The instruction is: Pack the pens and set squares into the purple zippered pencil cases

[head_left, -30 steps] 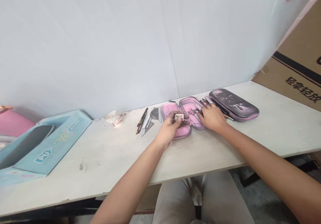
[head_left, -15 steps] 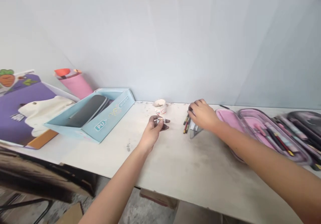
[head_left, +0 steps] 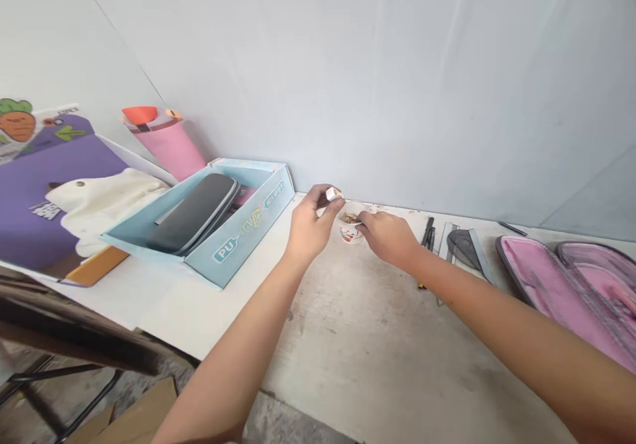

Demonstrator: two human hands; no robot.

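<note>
My left hand point(head_left: 314, 222) pinches a small white eraser point(head_left: 334, 194) between thumb and fingers, just above and left of a paper cup point(head_left: 350, 233). The cup stands upright by the wall, printed in red and blue, with brownish bits inside. Closed fingers of my right hand point(head_left: 390, 235) grip the cup's right rim; their tips are partly hidden inside it. To the right of that hand lie several dark pencils point(head_left: 428, 232) and clear rulers with a grey set square point(head_left: 465, 250), partly covered by my right forearm.
A light blue box point(head_left: 209, 273) holding a grey pencil case point(head_left: 199, 213) sits left. Beyond it are a pink pouch point(head_left: 171, 146) and a purple box point(head_left: 30, 212) with a white bird-shaped pouch point(head_left: 114, 199). An open pink pencil case point(head_left: 536, 265) lies right. A wall point(head_left: 348, 86) bounds the back.
My right hand has left the pencils and rulers, moving left onto the cup's rim. My left hand, still with the eraser, has come up beside the cup. The view has turned left.
</note>
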